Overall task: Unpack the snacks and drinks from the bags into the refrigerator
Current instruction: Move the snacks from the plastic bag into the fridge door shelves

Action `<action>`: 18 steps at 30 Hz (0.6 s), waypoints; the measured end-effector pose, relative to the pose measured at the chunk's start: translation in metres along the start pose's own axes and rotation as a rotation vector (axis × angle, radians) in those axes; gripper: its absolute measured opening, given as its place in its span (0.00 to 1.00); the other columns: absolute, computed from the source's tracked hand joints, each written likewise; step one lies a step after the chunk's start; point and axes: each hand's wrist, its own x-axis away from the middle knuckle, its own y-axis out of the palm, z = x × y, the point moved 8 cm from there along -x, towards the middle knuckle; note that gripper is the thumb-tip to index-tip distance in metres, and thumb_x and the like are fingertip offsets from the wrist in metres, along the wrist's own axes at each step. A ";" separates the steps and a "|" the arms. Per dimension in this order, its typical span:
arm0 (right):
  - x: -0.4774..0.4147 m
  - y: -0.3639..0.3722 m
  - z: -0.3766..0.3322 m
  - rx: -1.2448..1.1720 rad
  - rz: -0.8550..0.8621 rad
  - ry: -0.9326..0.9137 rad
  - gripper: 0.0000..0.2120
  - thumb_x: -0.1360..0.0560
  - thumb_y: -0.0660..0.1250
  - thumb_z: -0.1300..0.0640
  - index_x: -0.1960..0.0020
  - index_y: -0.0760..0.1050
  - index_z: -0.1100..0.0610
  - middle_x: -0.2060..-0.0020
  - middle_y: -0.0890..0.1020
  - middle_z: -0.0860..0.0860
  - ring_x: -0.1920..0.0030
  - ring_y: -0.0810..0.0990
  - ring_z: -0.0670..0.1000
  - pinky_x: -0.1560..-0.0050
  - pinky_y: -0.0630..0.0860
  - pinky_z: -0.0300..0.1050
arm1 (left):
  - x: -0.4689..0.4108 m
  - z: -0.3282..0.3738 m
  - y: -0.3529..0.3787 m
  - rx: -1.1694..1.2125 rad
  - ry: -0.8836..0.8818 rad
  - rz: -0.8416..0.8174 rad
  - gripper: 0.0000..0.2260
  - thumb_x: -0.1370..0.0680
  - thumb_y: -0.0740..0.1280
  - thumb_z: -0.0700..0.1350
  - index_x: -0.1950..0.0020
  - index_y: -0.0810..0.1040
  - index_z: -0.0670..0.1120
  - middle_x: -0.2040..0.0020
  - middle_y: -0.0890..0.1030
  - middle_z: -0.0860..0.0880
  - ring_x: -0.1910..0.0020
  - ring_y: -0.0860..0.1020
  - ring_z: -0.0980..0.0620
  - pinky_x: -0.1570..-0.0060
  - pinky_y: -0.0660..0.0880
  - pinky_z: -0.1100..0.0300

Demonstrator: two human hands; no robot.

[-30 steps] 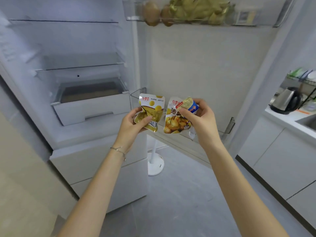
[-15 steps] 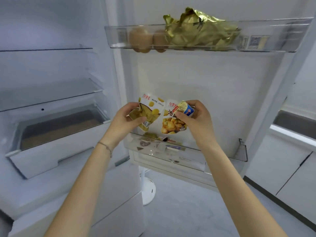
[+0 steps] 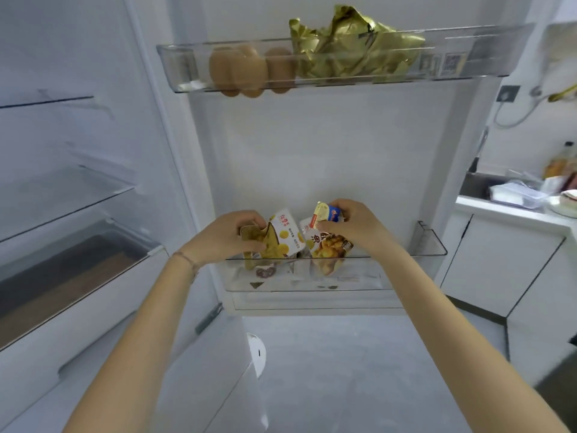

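Note:
The refrigerator stands open, and both my hands are at its lower door bin [image 3: 431, 245], a clear plastic tray. My left hand [image 3: 224, 235] grips a white-and-yellow snack packet [image 3: 285, 237] whose lower end dips behind the bin's front wall. My right hand [image 3: 352, 226] holds a second packet printed with golden food [image 3: 327, 245] together with a small blue-and-yellow packet [image 3: 327, 213] pinched on top. The lower parts of both larger packets sit inside the bin. Other small packets lie blurred at the bin's bottom.
The upper door bin [image 3: 484, 62] carries brown kiwi-like fruits [image 3: 246, 70] and a crumpled gold foil bag [image 3: 352, 51]. Glass shelves [image 3: 78, 201] and a drawer [image 3: 75, 276] are on the left. A counter [image 3: 499, 210] with dishes is at right.
Both hands have gone down and forward, lowering the packets into the lower door bin. My view has moved closer to the door.

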 end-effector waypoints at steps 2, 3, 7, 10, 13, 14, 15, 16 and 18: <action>0.000 -0.001 0.002 -0.031 -0.009 0.028 0.13 0.29 0.74 0.56 0.46 0.77 0.55 0.52 0.82 0.51 0.52 0.80 0.50 0.48 0.77 0.45 | -0.006 0.001 0.010 -0.103 0.004 -0.108 0.08 0.27 0.73 0.45 0.51 0.77 0.52 0.52 0.79 0.55 0.52 0.77 0.53 0.52 0.72 0.62; 0.000 0.002 0.003 -0.043 -0.047 0.036 0.15 0.29 0.75 0.57 0.45 0.77 0.54 0.52 0.82 0.51 0.52 0.81 0.50 0.48 0.77 0.44 | -0.008 0.001 0.016 -0.146 -0.002 -0.162 0.08 0.27 0.72 0.49 0.51 0.77 0.52 0.52 0.79 0.55 0.51 0.77 0.53 0.51 0.71 0.61; 0.001 0.023 0.006 0.051 -0.227 0.044 0.18 0.30 0.75 0.61 0.42 0.75 0.53 0.52 0.81 0.47 0.52 0.80 0.46 0.52 0.77 0.34 | -0.011 -0.001 0.030 -0.232 -0.041 -0.264 0.08 0.24 0.69 0.52 0.53 0.78 0.48 0.55 0.78 0.53 0.56 0.75 0.56 0.55 0.70 0.63; -0.003 0.027 0.004 0.101 -0.260 0.037 0.19 0.31 0.75 0.63 0.44 0.76 0.51 0.50 0.80 0.48 0.49 0.80 0.49 0.46 0.78 0.43 | -0.011 -0.003 0.033 -0.257 -0.104 -0.314 0.12 0.25 0.68 0.53 0.57 0.77 0.44 0.60 0.74 0.51 0.62 0.71 0.55 0.60 0.66 0.64; -0.005 0.036 0.001 0.236 -0.311 0.021 0.23 0.32 0.76 0.62 0.40 0.75 0.51 0.46 0.76 0.46 0.47 0.76 0.48 0.47 0.75 0.43 | -0.010 -0.006 0.033 -0.268 -0.104 -0.345 0.26 0.33 0.63 0.62 0.51 0.79 0.40 0.57 0.77 0.47 0.59 0.73 0.49 0.55 0.71 0.57; -0.005 0.040 -0.001 0.276 -0.320 0.007 0.24 0.32 0.76 0.61 0.38 0.74 0.52 0.45 0.75 0.46 0.45 0.75 0.48 0.48 0.74 0.42 | -0.011 -0.008 0.032 -0.278 -0.105 -0.336 0.25 0.32 0.64 0.61 0.49 0.81 0.42 0.53 0.79 0.48 0.53 0.76 0.49 0.50 0.73 0.56; -0.005 0.042 -0.002 0.301 -0.322 -0.006 0.26 0.31 0.76 0.60 0.35 0.73 0.52 0.44 0.73 0.45 0.44 0.73 0.47 0.48 0.72 0.41 | -0.012 -0.011 0.031 -0.281 -0.111 -0.319 0.20 0.29 0.66 0.59 0.46 0.81 0.46 0.49 0.80 0.50 0.48 0.77 0.50 0.45 0.72 0.57; -0.006 0.043 -0.001 0.310 -0.318 -0.011 0.28 0.31 0.75 0.60 0.34 0.72 0.52 0.43 0.72 0.45 0.43 0.72 0.46 0.49 0.70 0.40 | -0.012 -0.013 0.031 -0.266 -0.119 -0.295 0.15 0.25 0.67 0.55 0.44 0.81 0.48 0.46 0.80 0.51 0.44 0.76 0.52 0.43 0.71 0.59; -0.005 0.044 0.004 0.309 -0.314 -0.001 0.30 0.30 0.75 0.59 0.31 0.69 0.52 0.42 0.71 0.45 0.43 0.70 0.45 0.49 0.68 0.38 | -0.012 -0.017 0.029 -0.221 -0.123 -0.234 0.10 0.21 0.66 0.50 0.42 0.81 0.50 0.44 0.79 0.53 0.42 0.75 0.54 0.43 0.70 0.61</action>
